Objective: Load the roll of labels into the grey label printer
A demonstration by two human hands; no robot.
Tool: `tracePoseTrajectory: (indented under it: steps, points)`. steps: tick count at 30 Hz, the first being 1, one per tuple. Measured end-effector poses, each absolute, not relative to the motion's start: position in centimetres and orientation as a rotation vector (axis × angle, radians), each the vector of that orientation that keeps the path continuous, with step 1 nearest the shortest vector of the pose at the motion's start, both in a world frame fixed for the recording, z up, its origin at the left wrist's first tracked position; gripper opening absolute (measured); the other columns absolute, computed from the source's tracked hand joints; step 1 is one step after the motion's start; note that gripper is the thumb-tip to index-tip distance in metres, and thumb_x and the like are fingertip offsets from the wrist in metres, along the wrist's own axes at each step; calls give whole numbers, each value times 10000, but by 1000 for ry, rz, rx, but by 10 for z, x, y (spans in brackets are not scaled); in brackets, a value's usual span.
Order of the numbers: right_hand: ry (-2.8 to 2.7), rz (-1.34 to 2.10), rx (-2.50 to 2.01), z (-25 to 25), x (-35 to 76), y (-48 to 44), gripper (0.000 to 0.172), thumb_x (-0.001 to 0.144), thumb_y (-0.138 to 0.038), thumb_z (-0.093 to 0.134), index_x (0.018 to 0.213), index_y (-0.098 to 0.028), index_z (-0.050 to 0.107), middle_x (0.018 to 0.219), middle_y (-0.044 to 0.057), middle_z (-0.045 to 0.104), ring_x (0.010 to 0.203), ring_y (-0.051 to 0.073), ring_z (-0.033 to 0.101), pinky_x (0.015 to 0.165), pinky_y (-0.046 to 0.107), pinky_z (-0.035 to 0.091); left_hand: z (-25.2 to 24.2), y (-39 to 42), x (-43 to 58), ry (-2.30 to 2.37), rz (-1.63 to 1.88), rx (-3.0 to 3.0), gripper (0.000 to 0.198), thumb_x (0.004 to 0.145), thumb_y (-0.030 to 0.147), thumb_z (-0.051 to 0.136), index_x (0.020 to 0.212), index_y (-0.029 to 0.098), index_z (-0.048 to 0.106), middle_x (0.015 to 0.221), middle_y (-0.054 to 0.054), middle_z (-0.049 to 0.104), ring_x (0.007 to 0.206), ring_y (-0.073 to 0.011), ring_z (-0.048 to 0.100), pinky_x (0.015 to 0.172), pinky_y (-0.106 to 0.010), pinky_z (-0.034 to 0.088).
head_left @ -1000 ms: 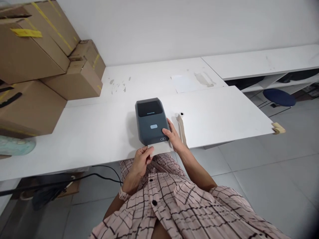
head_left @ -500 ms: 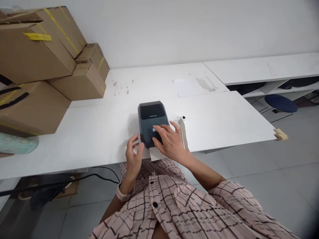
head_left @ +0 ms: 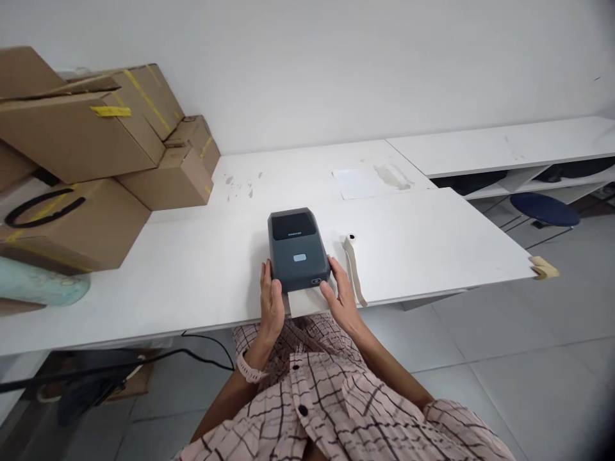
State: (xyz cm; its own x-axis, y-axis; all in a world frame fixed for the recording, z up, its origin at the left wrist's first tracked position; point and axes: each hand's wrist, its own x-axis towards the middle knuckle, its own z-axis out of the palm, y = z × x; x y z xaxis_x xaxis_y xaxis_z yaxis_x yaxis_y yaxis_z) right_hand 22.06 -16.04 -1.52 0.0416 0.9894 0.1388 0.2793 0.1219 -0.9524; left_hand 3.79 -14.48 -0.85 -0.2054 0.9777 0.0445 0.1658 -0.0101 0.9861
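A dark grey label printer point(head_left: 298, 272) lies near the front edge of the white table, with a pale button on its top and a darker panel at the far end. My left hand point(head_left: 271, 306) holds its left side near the front corner, thumb on the near edge. On the opposite side, my right hand point(head_left: 342, 301) grips the right front corner, its thumb beside a small round mark. A piece of white paper point(head_left: 307, 302) sticks out from the printer's front toward the table edge. Just right of my right hand, a small roll with a loose strip point(head_left: 354, 266) rests on the table.
Stacked cardboard boxes point(head_left: 81, 134) fill the table's left end, with a pale green cylinder point(head_left: 43, 282) below them. A white sheet point(head_left: 353, 184) lies toward the back. Beige padding point(head_left: 544, 267) covers the right corner; a blue stool point(head_left: 545, 209) stands beyond. Cables point(head_left: 206, 358) hang below.
My right hand has moved off the button on the printer's top to its right side. My left hand has closed in on the left side. The view has tilted slightly up.
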Motion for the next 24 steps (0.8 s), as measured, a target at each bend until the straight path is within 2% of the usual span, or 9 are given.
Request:
tracePoseTrajectory:
  steps: [3,6,9,11,13,16,19,24]
  points:
    - [-1434,912,-1344,-11,225,-158,684,1015,-640,493,1628,-386,324,1738,30,294,1625,308,207,1315,614,185,-14,-144,36,1503,1340,1306,818,987,740,350,1642,250,342,1763,-77,232,1650,-271,117,1334,-448,203]
    - [-1447,889,-1328,1,230,-150,665,1006,-673,482,1607,-416,359,1727,28,315,1617,331,226,1294,649,211,-4,-138,31,1450,1402,1323,779,991,735,351,1613,269,411,1761,-56,240,1641,-292,165,1308,-432,292]
    - [-1474,823,-1223,25,230,-129,686,1010,-686,461,1625,-428,303,1740,20,279,1615,320,244,1293,623,248,20,-118,23,1352,1478,1371,719,1008,698,353,1571,269,478,1717,-60,355,1602,-295,297,1265,-421,371]
    - [-1517,761,-1133,46,226,-105,742,1012,-679,463,1656,-404,215,1753,37,244,1611,313,262,1295,586,264,36,-96,16,1338,1496,1416,622,1010,610,459,1532,278,521,1645,-64,477,1550,-280,398,1241,-416,394]
    - [-1563,662,-1098,65,221,-75,792,1015,-672,460,1674,-363,147,1749,75,253,1605,320,282,1298,576,241,44,-71,11,1387,1504,1435,567,969,486,589,1485,254,560,1592,-93,532,1479,-281,481,1184,-403,443]
    - [-1606,473,-1143,86,216,-26,811,1017,-668,432,1676,-308,128,1700,121,357,1582,339,321,1289,611,194,40,-42,6,1642,1343,1419,583,889,362,651,1440,186,579,1408,-157,630,1182,-256,653,969,-371,544]
    - [-1702,372,-1188,96,219,15,778,1004,-635,457,1648,-259,235,1659,138,424,1554,359,343,1260,614,254,29,-30,5,1825,987,1490,696,852,345,657,1504,150,510,1260,-152,658,965,-224,673,802,-329,532]
    - [-1891,152,-1238,100,218,36,575,984,-446,536,1504,-207,482,1578,158,503,1476,380,401,1187,591,366,26,-33,6,1891,670,1627,619,865,310,583,1467,170,547,1013,-76,725,906,-230,688,725,-297,485]
